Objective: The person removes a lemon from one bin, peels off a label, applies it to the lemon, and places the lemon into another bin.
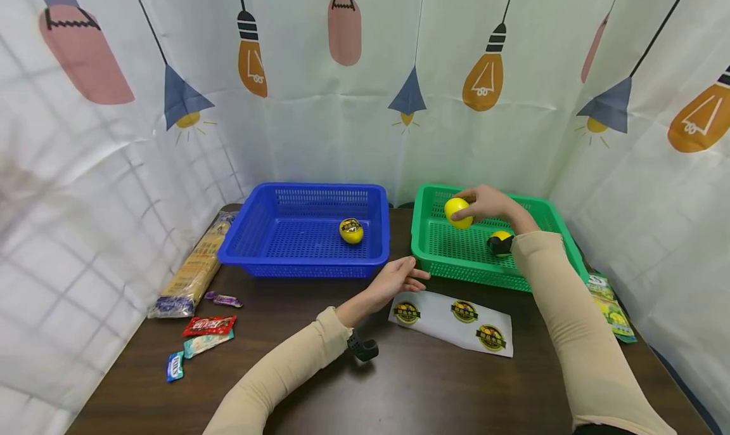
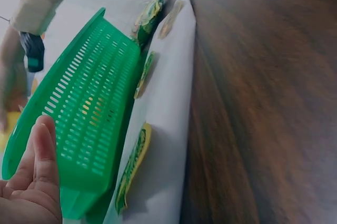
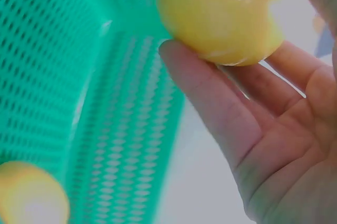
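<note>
In the head view my right hand (image 1: 489,204) grips a yellow lemon (image 1: 457,214) over the left part of the green basket (image 1: 456,269). The right wrist view shows the fingers and thumb round this lemon (image 3: 221,19). Another lemon (image 1: 502,235) lies in the green basket, partly hidden by the wrist strap. My left hand (image 1: 397,278) is near the basket's front left corner, fingers extended and nothing held. Below it is a white sticker sheet (image 1: 439,326) with round black and yellow stickers. A lemon bearing such a sticker (image 1: 351,231) sits in the blue basket (image 1: 308,269).
On the left lie a long yellow package (image 1: 191,267), a purple candy (image 1: 224,299), a red wrapper (image 1: 209,325), a pale wrapper (image 1: 208,342) and a blue packet (image 1: 175,366). Right of the green basket is a green packet (image 1: 613,308). A printed curtain (image 1: 342,137) surrounds the table.
</note>
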Motion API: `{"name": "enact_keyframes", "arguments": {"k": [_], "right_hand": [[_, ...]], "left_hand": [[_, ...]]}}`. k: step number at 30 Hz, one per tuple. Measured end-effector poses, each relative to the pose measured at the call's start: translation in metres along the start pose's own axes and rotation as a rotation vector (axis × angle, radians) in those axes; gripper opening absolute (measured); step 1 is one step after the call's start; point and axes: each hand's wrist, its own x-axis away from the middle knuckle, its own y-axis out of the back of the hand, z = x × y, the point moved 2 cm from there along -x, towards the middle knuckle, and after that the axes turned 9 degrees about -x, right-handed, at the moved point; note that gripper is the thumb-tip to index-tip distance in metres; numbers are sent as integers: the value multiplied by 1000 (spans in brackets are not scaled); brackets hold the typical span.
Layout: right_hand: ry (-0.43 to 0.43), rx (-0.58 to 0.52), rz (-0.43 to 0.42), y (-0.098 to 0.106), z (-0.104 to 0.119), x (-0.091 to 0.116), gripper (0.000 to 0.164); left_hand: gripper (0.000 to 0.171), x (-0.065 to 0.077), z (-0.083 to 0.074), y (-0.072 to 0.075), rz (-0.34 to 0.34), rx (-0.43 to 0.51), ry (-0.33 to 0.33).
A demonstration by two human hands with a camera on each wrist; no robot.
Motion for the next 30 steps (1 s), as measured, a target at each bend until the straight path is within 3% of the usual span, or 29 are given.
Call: {"name": "enact_keyframes", "arguments": {"k": [8,14,20,24,30], "right_hand": [[169,31,-45,-15,46,40,60],[304,63,8,-57,66,76,57],[396,50,148,-120,65,103,57],[393,17,225,-158,55,114,59],[389,-28,252,-198,39,117,55]], "left_hand": [[51,10,10,9,21,-113,-19],[43,18,11,13,57,-296,-103],[35,24,10,25,10,-396,-123],[36,23,16,34,-9,-449,-78],[37,18,30,39,21,-537,-10]]}}
